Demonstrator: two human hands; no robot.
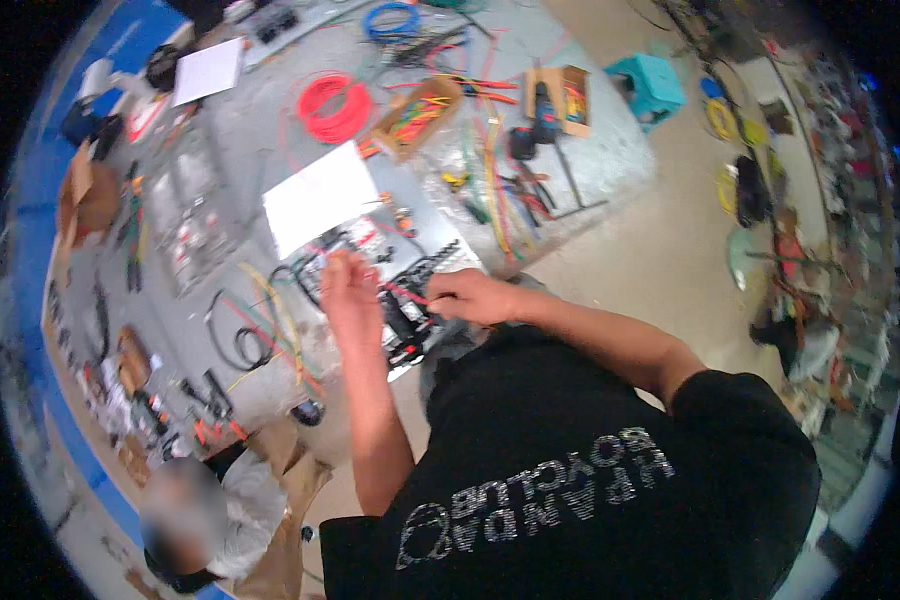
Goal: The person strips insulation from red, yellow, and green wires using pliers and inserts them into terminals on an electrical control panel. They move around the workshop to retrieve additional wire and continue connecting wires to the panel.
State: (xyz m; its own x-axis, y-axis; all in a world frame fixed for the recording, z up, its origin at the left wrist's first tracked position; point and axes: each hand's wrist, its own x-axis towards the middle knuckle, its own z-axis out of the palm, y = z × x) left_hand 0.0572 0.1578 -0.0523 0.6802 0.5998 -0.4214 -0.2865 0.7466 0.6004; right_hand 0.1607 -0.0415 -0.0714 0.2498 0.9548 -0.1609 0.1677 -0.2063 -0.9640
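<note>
A metal panel (410, 212) with black and white electrical parts lies at the near edge of the table. Above it a red wire (406, 293) stretches between my hands. My right hand (473, 297) pinches the wire's right end, its fingers curled in. On the left, my left hand (351, 290) is raised over the panel with fingers drawn together at the wire's other end; blur hides the fingertips. A black wire duct with slots (440, 262) runs along the panel just beyond my right hand. A white sheet of paper (322, 198) overlaps the panel's far left part.
A red wire coil (335, 108), a box of coloured pieces (418, 118) and a cordless drill (544, 115) sit farther back. Loose wires (270, 310) and hand tools (208, 395) lie to the left. Another person (245, 515) is at the lower left. A teal stool (650, 88) stands beyond the table.
</note>
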